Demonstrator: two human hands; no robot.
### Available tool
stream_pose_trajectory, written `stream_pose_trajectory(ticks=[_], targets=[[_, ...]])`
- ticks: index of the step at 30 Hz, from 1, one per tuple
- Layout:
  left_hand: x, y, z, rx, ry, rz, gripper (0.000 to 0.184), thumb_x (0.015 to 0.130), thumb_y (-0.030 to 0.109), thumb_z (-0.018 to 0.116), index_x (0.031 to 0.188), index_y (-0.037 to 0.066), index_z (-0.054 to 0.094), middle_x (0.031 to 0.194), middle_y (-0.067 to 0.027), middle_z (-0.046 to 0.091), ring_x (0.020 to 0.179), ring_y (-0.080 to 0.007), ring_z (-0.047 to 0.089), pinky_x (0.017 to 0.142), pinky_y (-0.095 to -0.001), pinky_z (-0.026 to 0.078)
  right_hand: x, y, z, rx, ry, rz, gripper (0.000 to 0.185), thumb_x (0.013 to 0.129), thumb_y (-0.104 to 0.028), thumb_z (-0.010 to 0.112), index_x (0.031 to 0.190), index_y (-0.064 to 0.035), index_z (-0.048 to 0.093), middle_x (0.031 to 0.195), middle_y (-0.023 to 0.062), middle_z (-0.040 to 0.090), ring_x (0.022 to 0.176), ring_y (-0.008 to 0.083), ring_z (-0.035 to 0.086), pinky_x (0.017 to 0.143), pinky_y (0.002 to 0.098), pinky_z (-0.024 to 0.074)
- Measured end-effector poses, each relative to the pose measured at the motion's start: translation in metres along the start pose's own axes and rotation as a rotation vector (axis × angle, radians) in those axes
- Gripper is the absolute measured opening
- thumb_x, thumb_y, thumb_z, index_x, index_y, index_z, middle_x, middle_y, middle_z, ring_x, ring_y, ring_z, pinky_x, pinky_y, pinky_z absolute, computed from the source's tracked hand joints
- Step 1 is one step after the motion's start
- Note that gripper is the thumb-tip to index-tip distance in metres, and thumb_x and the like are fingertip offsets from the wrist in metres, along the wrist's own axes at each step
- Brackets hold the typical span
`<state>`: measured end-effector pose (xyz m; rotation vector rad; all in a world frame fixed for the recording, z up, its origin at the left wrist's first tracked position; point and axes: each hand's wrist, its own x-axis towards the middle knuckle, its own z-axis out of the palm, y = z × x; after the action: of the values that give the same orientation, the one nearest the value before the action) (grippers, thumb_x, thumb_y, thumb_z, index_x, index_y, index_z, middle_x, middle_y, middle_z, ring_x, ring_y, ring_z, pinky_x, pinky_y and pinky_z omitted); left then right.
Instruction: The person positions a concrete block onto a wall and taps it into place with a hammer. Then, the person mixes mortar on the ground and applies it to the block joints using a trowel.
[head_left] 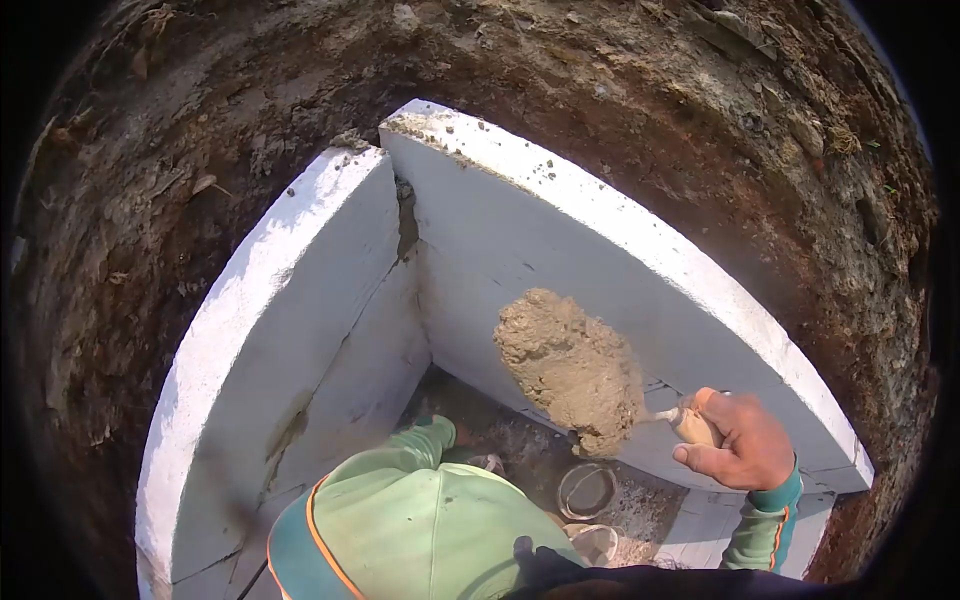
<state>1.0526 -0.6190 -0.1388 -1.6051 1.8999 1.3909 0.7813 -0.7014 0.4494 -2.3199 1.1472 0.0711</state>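
My right hand (748, 440) is closed around the wooden handle of a trowel (692, 428). A large heap of wet grey-brown mortar (570, 370) covers the blade, hiding nearly all of it. The loaded trowel is held up in front of the right-hand white block wall (600, 260). My left arm, in a green sleeve (425, 440), reaches down toward the floor by the left-hand white block wall (290, 320). Beyond the cuff, my left hand (468, 438) is dark and mostly hidden, so its fingers cannot be made out.
The two walls meet in a corner with a mortar-smeared joint (406, 222). Mortar crumbs lie on their tops. Rough earth banks (680, 120) rise close behind. On the floor below stand a round container (587, 491) and a pale bucket-like vessel (596, 543).
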Motion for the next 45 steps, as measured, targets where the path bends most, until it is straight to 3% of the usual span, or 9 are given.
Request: stream_pose_trajectory(ticks=[3, 7, 9, 14, 17, 20, 25, 31, 45], targets=[[-0.065, 0.025, -0.075, -0.106, 0.177, -0.175, 0.051, 0.095, 0.049, 0.062, 0.123, 0.009, 0.074, 0.123, -0.0218, 0.071, 0.121, -0.0375, 0.064, 0.102, -0.0497, 0.050, 0.060, -0.038, -0.066, -0.033, -0.027, -0.118, 0.044, 0.081, -0.036, 0.080, 0.104, -0.0013, 0.067, 0.066, 0.0115, 0.061, 0.055, 0.0263, 0.060, 0.054, 0.0372, 0.0437], [-0.181, 0.084, -0.147, -0.142, 1.096, 0.152, 0.043, 0.094, 0.022, 0.067, 0.135, 0.009, 0.064, 0.147, -0.0167, 0.057, 0.129, -0.0394, 0.059, 0.101, -0.0511, 0.050, 0.131, -0.079, -0.120, 0.009, -0.069, -0.208, 0.048, 0.081, -0.035, 0.081, 0.109, 0.0010, 0.066, 0.069, 0.0019, 0.059, 0.056, 0.0117, 0.059, 0.050, 0.0290, 0.0450], [-0.213, 0.100, -0.184, 0.313, 1.635, 0.130, 0.051, 0.092, 0.018, 0.064, 0.141, 0.008, 0.058, 0.150, -0.0181, 0.052, 0.139, -0.0417, 0.050, 0.111, -0.0564, 0.041, 0.159, -0.097, -0.134, -0.058, 0.040, -0.237, 0.052, 0.080, -0.031, 0.081, 0.116, 0.0037, 0.065, 0.073, 0.0032, 0.061, 0.057, 0.0115, 0.059, 0.051, 0.0281, 0.0489], [-0.254, 0.103, -0.246, 0.759, 1.494, -0.412, 0.058, 0.096, 0.019, 0.051, 0.152, 0.003, 0.048, 0.170, -0.0183, 0.022, 0.160, -0.0359, 0.014, 0.127, -0.0555, 0.008, 0.231, -0.131, -0.168, -0.327, 0.259, -0.355, 0.055, 0.077, -0.021, 0.078, 0.126, 0.0011, 0.064, 0.079, 0.0066, 0.065, 0.059, 0.0141, 0.062, 0.053, 0.0308, 0.0525], [-0.265, 0.093, -0.271, 0.881, 1.471, -0.423, 0.059, 0.098, 0.024, 0.048, 0.153, 0.004, 0.047, 0.173, -0.0145, 0.017, 0.161, -0.0326, 0.007, 0.128, -0.0539, 0.000, 0.241, -0.178, -0.190, -0.495, 0.285, -0.160, 0.069, 0.071, -0.022, 0.082, 0.135, -0.0063, 0.061, 0.123, 0.0103, 0.068, 0.104, 0.0228, 0.067, 0.093, 0.0360, 0.0550], [-0.266, 0.091, -0.287, 0.991, 1.416, -0.556, 0.061, 0.098, 0.026, 0.049, 0.155, 0.005, 0.046, 0.173, -0.0118, 0.019, 0.161, -0.0311, 0.009, 0.128, -0.0525, 0.000, 0.270, -0.190, -0.200, -0.664, 0.537, -0.548, 0.046, 0.073, -0.021, 0.077, 0.116, -0.0078, 0.068, 0.103, 0.0086, 0.071, 0.089, 0.0256, 0.070, 0.082, 0.0394, 0.0576], [-0.255, 0.075, -0.291, 1.007, 1.476, -0.592, 0.060, 0.098, 0.027, 0.050, 0.154, 0.004, 0.048, 0.172, -0.0112, 0.020, 0.161, -0.0296, 0.011, 0.129, -0.0487, 0.005, 0.290, -0.271, -0.192, -1.408, 0.541, -0.732, 0.012, 0.077, -0.018, 0.070, 0.079, -0.0066, 0.068, 0.080, 0.0165, 0.066, 0.083, 0.0370, 0.069, 0.070, 0.0469, 0.0562], [-0.266, 0.063, -0.302, 0.952, 1.521, -0.577, 0.052, 0.104, 0.021, 0.045, 0.151, 0.001, 0.050, 0.172, -0.0095, 0.024, 0.160, -0.0250, 0.018, 0.128, -0.0411, 0.015, 0.293, -0.296, -0.134, -1.556, 0.412, -0.842, 0.021, 0.075, -0.034, 0.068, 0.081, -0.0162, 0.076, 0.077, 0.0093, 0.073, 0.073, 0.0341, 0.072, 0.064, 0.0495, 0.0558], [-0.268, 0.065, -0.299, 1.096, 1.462, -0.731, 0.049, 0.105, 0.016, 0.043, 0.151, 0.002, 0.050, 0.173, -0.0063, 0.022, 0.160, -0.0216, 0.016, 0.128, -0.0400, 0.012, 0.251, -0.221, -0.132, -1.204, 0.575, -0.637, 0.017, 0.092, -0.018, 0.059, 0.093, -0.0056, 0.070, 0.085, 0.0181, 0.071, 0.085, 0.0393, 0.071, 0.078, 0.0503, 0.0580]])
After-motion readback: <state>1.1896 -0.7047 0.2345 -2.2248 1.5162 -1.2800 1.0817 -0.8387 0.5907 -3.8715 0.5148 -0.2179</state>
